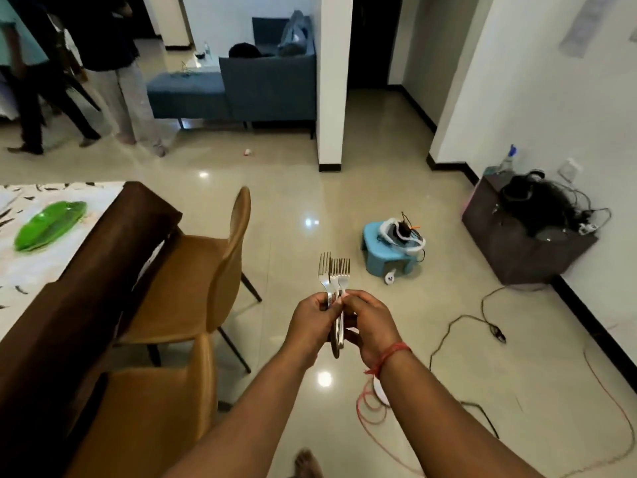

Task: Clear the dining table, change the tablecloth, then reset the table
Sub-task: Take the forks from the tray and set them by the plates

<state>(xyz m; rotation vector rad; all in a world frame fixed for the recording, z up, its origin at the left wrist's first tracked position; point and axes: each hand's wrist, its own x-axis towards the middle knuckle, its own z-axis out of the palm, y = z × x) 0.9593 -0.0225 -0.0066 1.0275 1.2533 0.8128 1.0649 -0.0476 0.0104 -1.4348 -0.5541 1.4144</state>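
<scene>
Head view: left hand (pixel 312 320) and right hand (pixel 370 320) curled round bunched steel forks (pixel 335 276), twelve o'clock; could slip, snagging floor cables (pixel 458 326).

The single head-worn camera looks forward and down over the floor (pixel 310 208), close above the hands, with the surface (pixel 51 270) at nine o'clock.

The shiny polished metal forks (pixel 335 272) gleam. The glossy beige tiled floor (pixel 344 201) mirrors lights. The green leaf-shaped plastic plates (pixel 50 225) look glossy on matt patterned white cloth (pixel 31 270).
</scene>
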